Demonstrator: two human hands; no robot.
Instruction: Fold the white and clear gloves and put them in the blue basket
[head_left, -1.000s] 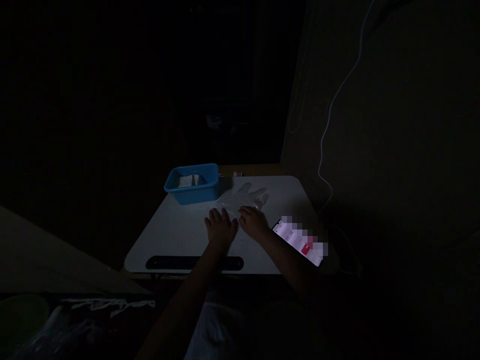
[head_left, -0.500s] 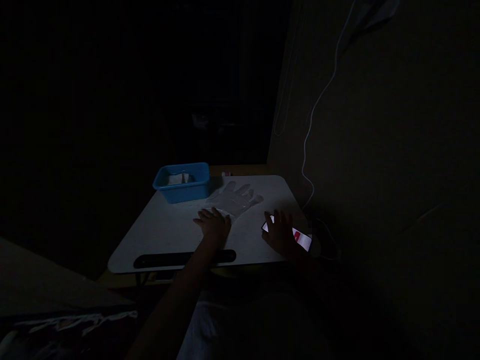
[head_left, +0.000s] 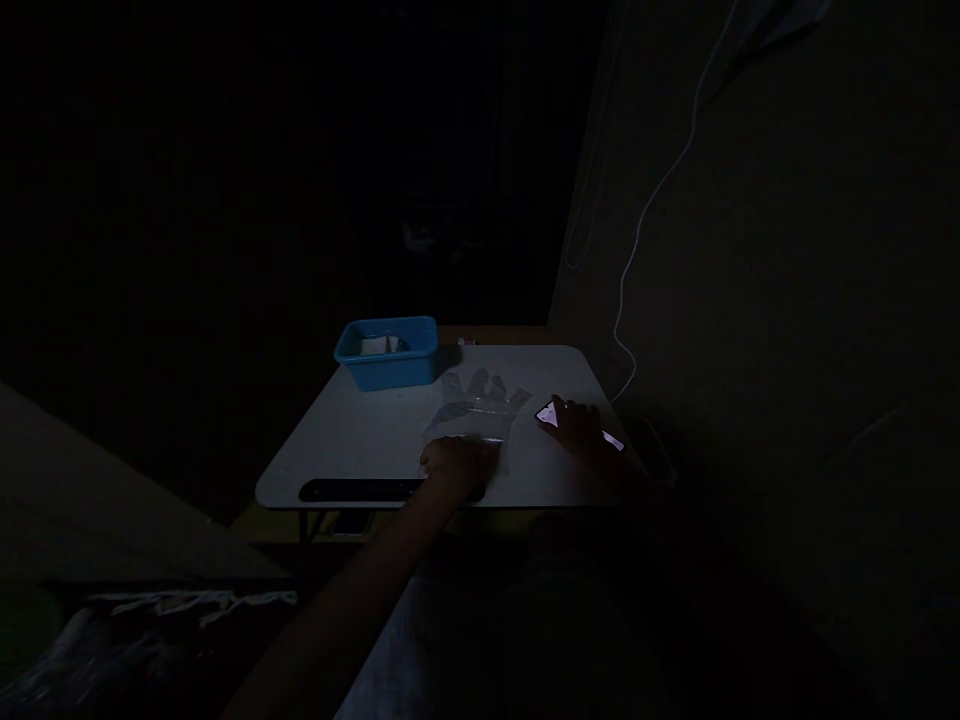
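Observation:
A clear disposable plastic glove (head_left: 480, 405) lies on the white table with its fingers pointing away from me. My left hand (head_left: 454, 460) is curled at the glove's cuff and seems to pinch it; the fingertips are mostly hidden. To the right, my right hand (head_left: 577, 427) is wrapped over a smartphone (head_left: 547, 413) whose screen glows. Both ends of the phone show past the hand, and it rests at the table's right side. Dim light hides finger detail.
A blue plastic basket (head_left: 397, 373) with white contents stands at the table's (head_left: 352, 440) back left. A dark slot (head_left: 352, 490) runs along the front edge. One white cable (head_left: 637, 235) hangs by the wall on the right. Below the table lies a dark flat object (head_left: 351, 523).
My left hand has gone from spread fingers to curled at the glove's cuff, and the glove has shifted nearer me. My right hand has closed over the phone. The view has shifted slightly.

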